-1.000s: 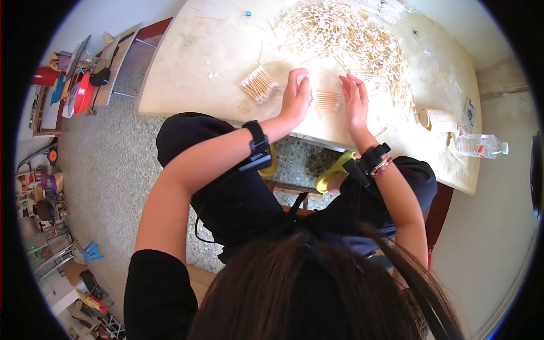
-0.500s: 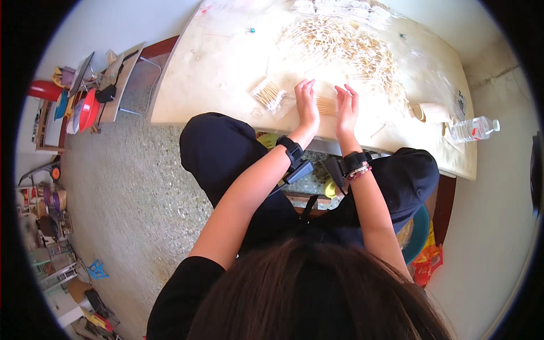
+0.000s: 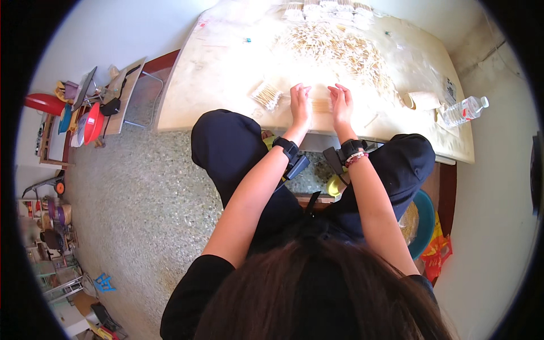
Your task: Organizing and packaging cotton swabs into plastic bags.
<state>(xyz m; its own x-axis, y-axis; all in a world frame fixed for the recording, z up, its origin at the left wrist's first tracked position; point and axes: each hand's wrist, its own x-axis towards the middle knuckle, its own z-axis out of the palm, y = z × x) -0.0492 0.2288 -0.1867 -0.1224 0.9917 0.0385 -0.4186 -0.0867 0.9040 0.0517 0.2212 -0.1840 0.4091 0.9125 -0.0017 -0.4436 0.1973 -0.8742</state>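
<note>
A row of cotton swabs (image 3: 321,106) lies side by side near the table's front edge, between my two hands. My left hand (image 3: 301,105) stands at the row's left end, fingers extended and slightly curved inward. At the opposite end is my right hand (image 3: 341,106), its fingers likewise stretched and bent a little toward the left. Both palms face the swab ends; exact contact is hard to make out. Just left of my left hand sits a clear packet of cotton swabs (image 3: 266,95). Beyond my hands spreads a large loose heap of cotton swabs (image 3: 345,48).
Several filled swab packets (image 3: 328,8) line the table's (image 3: 209,85) far edge. A clear plastic bottle (image 3: 466,111) and a beige roll (image 3: 422,101) are at the right. By my right knee stands a teal basin (image 3: 424,224). A side table (image 3: 126,93) is at the left.
The whole view has shifted slightly. My hands stay on either side of the swab row, and my right fingers now bend further inward toward the left hand.
</note>
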